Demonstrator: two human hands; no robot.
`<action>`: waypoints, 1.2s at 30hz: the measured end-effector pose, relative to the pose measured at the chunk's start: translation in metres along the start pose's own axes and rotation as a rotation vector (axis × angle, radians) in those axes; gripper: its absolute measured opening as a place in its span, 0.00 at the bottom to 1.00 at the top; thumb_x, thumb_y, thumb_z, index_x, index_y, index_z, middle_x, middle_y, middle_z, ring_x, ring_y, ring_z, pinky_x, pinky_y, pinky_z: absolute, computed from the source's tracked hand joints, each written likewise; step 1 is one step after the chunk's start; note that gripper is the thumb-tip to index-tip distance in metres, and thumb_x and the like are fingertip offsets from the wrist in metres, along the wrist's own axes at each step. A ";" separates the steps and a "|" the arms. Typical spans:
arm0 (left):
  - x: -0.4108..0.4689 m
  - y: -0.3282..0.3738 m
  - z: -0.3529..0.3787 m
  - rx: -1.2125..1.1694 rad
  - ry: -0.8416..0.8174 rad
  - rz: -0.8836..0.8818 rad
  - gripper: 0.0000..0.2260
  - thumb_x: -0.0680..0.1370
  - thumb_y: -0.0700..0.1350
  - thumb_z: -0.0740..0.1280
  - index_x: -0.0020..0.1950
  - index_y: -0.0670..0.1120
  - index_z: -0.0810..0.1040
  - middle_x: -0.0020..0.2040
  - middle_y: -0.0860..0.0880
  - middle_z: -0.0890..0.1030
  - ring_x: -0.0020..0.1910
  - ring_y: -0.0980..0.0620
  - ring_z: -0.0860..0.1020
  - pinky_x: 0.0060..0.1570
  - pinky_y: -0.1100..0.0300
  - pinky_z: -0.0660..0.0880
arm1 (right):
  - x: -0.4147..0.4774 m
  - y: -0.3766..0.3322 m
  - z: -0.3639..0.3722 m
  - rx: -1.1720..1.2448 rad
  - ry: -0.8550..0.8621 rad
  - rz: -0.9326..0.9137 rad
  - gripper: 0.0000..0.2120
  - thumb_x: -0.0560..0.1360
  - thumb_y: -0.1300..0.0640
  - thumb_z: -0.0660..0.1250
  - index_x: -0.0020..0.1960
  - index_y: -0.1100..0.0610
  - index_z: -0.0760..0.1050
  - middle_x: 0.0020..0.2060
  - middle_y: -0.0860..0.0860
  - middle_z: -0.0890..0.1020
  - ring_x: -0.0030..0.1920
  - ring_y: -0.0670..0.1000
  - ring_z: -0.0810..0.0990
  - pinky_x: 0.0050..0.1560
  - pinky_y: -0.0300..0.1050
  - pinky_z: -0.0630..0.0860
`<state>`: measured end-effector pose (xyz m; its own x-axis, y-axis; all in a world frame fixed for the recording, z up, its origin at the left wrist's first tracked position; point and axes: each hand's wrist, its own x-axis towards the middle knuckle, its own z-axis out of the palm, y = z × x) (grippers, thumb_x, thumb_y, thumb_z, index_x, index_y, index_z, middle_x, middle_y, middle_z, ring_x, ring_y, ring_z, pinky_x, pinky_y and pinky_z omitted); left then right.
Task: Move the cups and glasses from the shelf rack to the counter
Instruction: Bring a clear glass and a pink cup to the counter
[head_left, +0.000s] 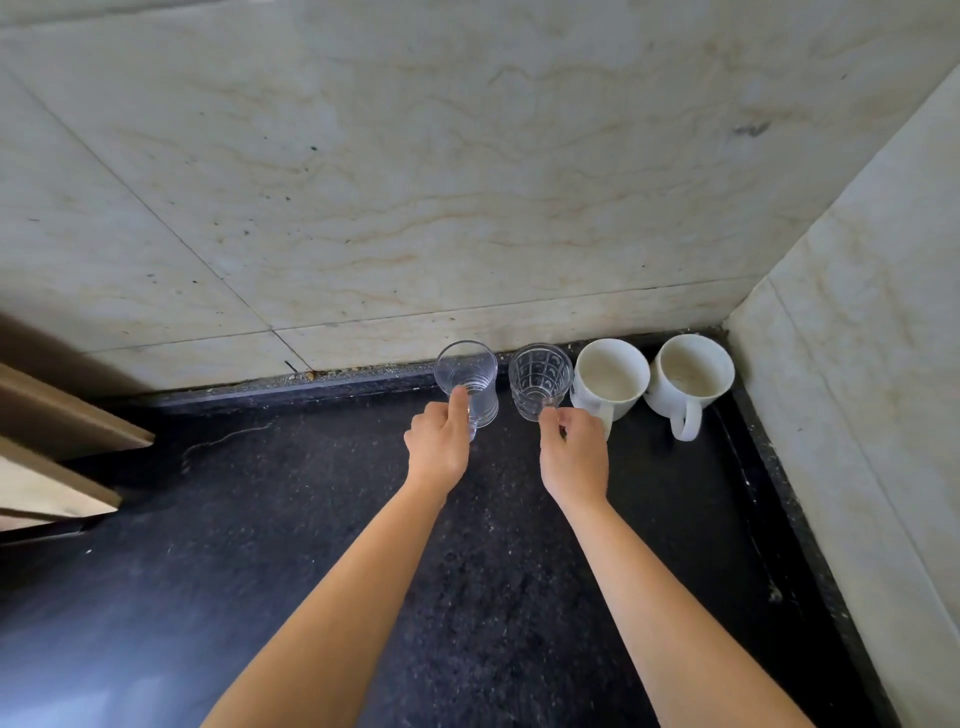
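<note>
While two white mugs (608, 376) crowd the corner, left hand (439, 441) grips a glass (467, 382); right hand's (574, 457) grip unclear.

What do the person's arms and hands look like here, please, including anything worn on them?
Both forearms are bare with no sleeves in view. The left hand and right hand wear no gloves, and no rings, watch or bracelets are visible.
</note>
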<state>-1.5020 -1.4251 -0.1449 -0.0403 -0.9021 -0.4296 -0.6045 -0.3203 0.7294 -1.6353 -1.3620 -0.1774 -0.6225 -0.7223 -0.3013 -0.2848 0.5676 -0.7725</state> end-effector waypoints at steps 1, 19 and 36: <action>-0.008 0.004 -0.008 0.086 0.029 0.061 0.22 0.84 0.58 0.50 0.35 0.48 0.69 0.39 0.51 0.74 0.51 0.41 0.73 0.64 0.43 0.66 | -0.006 -0.006 -0.008 -0.030 0.004 -0.001 0.12 0.83 0.47 0.59 0.56 0.54 0.77 0.55 0.53 0.78 0.52 0.50 0.78 0.47 0.44 0.70; -0.283 0.004 -0.281 0.623 0.960 0.302 0.25 0.83 0.57 0.55 0.75 0.45 0.67 0.78 0.40 0.62 0.77 0.39 0.58 0.70 0.40 0.61 | -0.182 -0.231 -0.046 -0.140 -0.021 -1.218 0.20 0.83 0.51 0.61 0.72 0.58 0.73 0.76 0.63 0.66 0.76 0.65 0.65 0.73 0.63 0.64; -0.707 -0.310 -0.443 0.616 1.397 -0.325 0.29 0.81 0.61 0.51 0.80 0.50 0.60 0.80 0.39 0.55 0.79 0.38 0.54 0.71 0.37 0.58 | -0.697 -0.235 0.117 0.030 -0.603 -1.765 0.27 0.82 0.44 0.59 0.79 0.51 0.64 0.80 0.61 0.57 0.79 0.64 0.57 0.77 0.64 0.57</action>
<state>-0.9337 -0.8159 0.1685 0.6849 -0.4753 0.5523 -0.6747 -0.6999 0.2343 -1.0491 -1.0383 0.1487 0.6515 -0.4231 0.6297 -0.2166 -0.8992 -0.3801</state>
